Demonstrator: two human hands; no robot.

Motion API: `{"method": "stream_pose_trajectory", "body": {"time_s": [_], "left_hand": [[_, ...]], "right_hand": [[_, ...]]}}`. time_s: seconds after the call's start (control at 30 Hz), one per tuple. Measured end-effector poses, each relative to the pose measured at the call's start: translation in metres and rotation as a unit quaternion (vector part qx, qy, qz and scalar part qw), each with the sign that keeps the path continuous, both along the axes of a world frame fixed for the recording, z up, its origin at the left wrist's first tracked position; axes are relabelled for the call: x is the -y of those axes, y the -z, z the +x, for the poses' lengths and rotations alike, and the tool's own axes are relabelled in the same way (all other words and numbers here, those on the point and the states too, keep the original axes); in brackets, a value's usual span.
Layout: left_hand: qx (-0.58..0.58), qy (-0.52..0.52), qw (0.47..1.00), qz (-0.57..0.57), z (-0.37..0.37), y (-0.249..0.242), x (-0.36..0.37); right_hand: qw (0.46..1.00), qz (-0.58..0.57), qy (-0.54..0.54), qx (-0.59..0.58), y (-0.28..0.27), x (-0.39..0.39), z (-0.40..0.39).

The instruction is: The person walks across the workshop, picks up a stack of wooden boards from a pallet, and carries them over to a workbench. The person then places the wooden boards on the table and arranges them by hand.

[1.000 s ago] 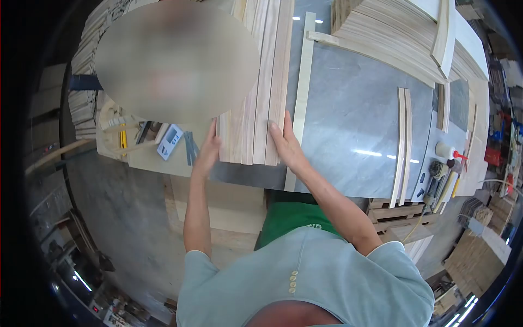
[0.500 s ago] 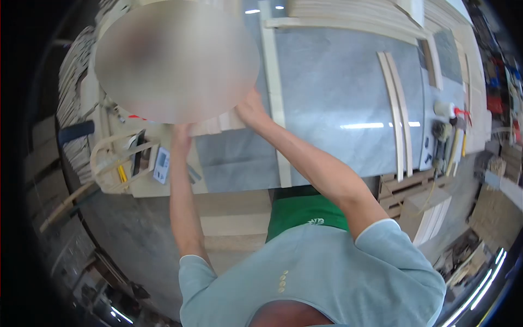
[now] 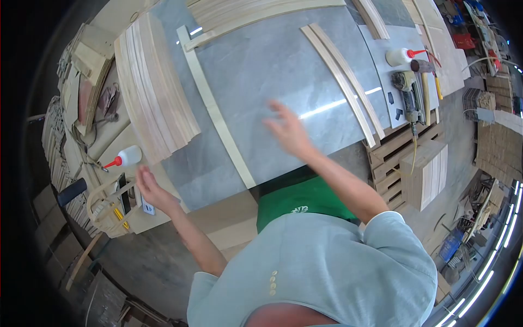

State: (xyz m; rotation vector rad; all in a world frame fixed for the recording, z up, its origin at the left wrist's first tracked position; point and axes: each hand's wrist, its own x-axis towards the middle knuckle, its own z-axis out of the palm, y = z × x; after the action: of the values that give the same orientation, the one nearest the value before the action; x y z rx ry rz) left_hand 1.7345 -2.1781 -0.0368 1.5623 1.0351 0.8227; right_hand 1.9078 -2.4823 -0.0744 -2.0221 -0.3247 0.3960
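My left hand [image 3: 157, 192] hovers at the near-left table edge, fingers stretched out and holding nothing. Just above its fingertips lies a white glue bottle [image 3: 129, 156] with a red nozzle. Over the grey tabletop [image 3: 256, 71], my right hand [image 3: 290, 132] is raised with spread fingers, slightly blurred. A row of pale wooden strips [image 3: 155, 92] lies packed side by side to the left. Between that row and my right hand runs a single wooden strip [image 3: 215, 111]. Two thin strips [image 3: 343, 82] lie to the right of this hand.
At the right stand another glue bottle [image 3: 402, 56], a hammer [image 3: 422, 66] and a nail gun [image 3: 406, 90] with a hose. A curved wooden caddy [image 3: 109, 204] holds yellow tools at the left corner. More strips [image 3: 245, 19] lie along the far side. A pallet [image 3: 389, 158] stands below.
Both hands have come away from the row of wooden strips. My left hand is now near the glue bottle, my right over the tabletop. The view has turned rightward.
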Motion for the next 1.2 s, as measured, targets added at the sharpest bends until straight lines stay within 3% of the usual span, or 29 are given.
{"method": "stream_pose_trajectory", "body": {"time_s": [0.03,0.07,0.13,0.3,0.33,0.57,0.87,0.97,1.03,1.1,1.2], "left_hand": [[-0.001,-0.007,1.0,0.012,-0.007,-0.003,0.019],[0.004,0.008,1.0,-0.016,-0.013,-0.001,0.041],[-0.015,0.046,0.996,-0.07,-0.012,-0.005,0.092],[-0.074,0.209,0.963,-0.152,0.016,-0.004,0.224],[-0.077,0.24,0.953,-0.167,0.022,-0.006,0.249],[-0.11,0.368,0.908,-0.164,0.061,-0.028,0.359],[-0.134,0.342,0.921,-0.132,0.061,-0.027,0.404],[-0.1,0.329,0.916,-0.207,0.05,-0.024,0.407],[-0.052,0.316,0.911,-0.258,0.043,-0.018,0.407],[0.022,0.229,0.9,-0.37,0.038,-0.016,0.401],[0.18,0.068,0.888,-0.417,0.028,-0.002,0.377]], "right_hand": [[0.996,-0.048,0.05,0.059,0.018,0.046,0.004],[0.992,-0.067,0.106,0.018,-0.004,0.082,0.013],[0.957,-0.154,0.155,0.19,0.026,0.165,0.024],[0.907,-0.329,0.112,0.237,0.022,0.24,0.038],[0.927,-0.32,0.091,0.17,0.013,0.242,0.036],[0.944,-0.264,0.063,0.19,0.037,0.259,0.044],[0.973,-0.144,-0.006,0.179,0.041,0.279,0.052],[0.98,-0.124,-0.109,0.11,0.0,0.282,0.032],[0.969,-0.087,-0.194,0.127,-0.019,0.268,0.014],[0.942,-0.053,-0.277,0.182,-0.03,0.237,0.0],[0.925,-0.005,-0.336,0.178,-0.041,0.168,-0.03]]}}
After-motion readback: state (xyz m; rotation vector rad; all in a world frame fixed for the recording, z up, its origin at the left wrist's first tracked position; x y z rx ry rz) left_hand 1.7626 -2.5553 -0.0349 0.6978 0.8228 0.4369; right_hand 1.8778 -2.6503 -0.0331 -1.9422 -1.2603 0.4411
